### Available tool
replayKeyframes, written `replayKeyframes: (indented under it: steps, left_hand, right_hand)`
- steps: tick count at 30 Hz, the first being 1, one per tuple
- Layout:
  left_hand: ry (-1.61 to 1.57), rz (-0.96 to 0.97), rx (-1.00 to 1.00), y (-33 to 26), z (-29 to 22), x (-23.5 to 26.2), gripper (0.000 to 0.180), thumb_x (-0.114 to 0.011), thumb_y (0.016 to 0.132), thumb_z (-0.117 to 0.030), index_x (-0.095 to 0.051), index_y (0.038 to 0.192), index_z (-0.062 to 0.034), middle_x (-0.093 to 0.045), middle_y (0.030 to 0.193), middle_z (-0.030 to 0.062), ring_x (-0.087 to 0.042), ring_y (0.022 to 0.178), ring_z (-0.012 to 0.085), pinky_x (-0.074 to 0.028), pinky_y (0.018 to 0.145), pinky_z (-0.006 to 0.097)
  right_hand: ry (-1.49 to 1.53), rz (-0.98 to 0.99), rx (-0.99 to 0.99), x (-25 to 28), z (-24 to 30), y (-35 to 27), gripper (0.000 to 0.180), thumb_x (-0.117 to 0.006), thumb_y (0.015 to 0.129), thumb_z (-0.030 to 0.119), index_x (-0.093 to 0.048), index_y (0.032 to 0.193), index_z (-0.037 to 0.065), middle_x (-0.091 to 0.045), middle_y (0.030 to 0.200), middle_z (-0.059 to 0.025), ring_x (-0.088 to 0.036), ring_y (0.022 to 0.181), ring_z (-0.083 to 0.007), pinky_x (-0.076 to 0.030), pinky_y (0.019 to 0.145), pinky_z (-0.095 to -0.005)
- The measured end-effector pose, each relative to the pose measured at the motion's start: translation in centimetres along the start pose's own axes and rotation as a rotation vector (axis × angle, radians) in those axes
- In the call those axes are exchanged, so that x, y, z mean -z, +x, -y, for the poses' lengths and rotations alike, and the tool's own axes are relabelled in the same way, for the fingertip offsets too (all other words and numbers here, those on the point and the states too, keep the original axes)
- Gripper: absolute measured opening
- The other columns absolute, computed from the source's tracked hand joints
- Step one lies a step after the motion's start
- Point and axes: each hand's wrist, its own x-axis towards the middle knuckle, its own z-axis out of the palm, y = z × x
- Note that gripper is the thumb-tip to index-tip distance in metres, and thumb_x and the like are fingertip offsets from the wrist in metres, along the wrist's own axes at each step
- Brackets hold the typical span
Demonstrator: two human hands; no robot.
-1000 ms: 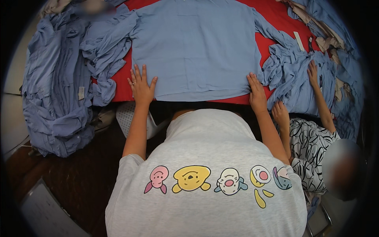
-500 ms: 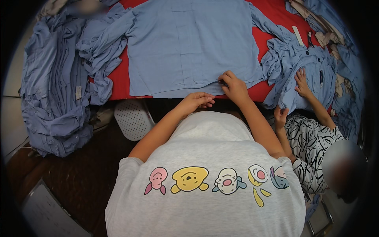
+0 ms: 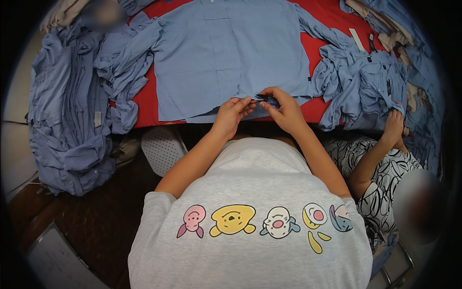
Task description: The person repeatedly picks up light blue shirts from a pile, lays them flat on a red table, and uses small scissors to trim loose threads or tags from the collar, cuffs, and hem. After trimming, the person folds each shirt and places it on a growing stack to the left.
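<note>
Left hand [image 3: 229, 117]: fingertips pinching near hem of light-blue, thin woven, long-sleeved shirt [image 3: 226, 53]. Right hand [image 3: 286, 112]: curled at same hem; exact grip, cannot tell. Shirt: spread across red tabletop [image 3: 147, 105]; presumably light, soft, easily creased; best held by hem. Far left: heaped blue garments [image 3: 70, 111].

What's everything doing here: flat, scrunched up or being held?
Blue shirt: spread out, hem raised between hands
Left hand: pinching the hem
Right hand: curled at the hem, grip unclear
Left-side clothes: heaped
Right-side clothes: crumpled
Red tabletop: partly covered
</note>
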Motion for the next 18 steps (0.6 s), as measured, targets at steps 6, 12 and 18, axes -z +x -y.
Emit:
replayKeyframes:
  steps: [6,12,18]
  left_hand:
    - [0.229,-0.019,-0.143,-1.2,-0.6,-0.6,0.024,-0.068,0.101,-0.02,-0.073,0.106,0.0029,-0.075,0.102,0.0098,-0.068,0.099,0.0153,-0.052,0.093,0.029]
    - [0.335,-0.029,-0.216,-1.9,-1.3,-0.5,0.023,-0.067,0.101,-0.02,-0.076,0.104,0.0013,-0.076,0.101,0.0089,-0.068,0.098,0.0144,-0.05,0.095,0.029]
    - [0.687,0.105,-0.127,-1.6,-0.2,0.4,0.024,-0.068,0.1,-0.019,-0.076,0.11,0.0016,-0.076,0.105,0.0117,-0.07,0.101,0.0169,-0.052,0.093,0.029]
  right_hand:
    - [0.041,-0.002,-0.024,-0.9,1.5,0.4,0.022,-0.071,0.094,0.018,-0.067,0.112,0.005,-0.073,0.098,-0.012,-0.069,0.087,-0.0263,-0.052,0.075,-0.0357]
    - [0.014,0.02,-0.022,-1.0,2.1,0.9,0.02,-0.07,0.094,0.018,-0.069,0.109,0.006,-0.072,0.092,-0.0127,-0.068,0.082,-0.0272,-0.051,0.071,-0.0351]
    - [0.409,-0.037,-0.01,1.1,2.8,1.3,0.02,-0.073,0.092,0.014,-0.069,0.108,0.002,-0.07,0.101,-0.0084,-0.065,0.091,-0.0174,-0.049,0.077,-0.0309]
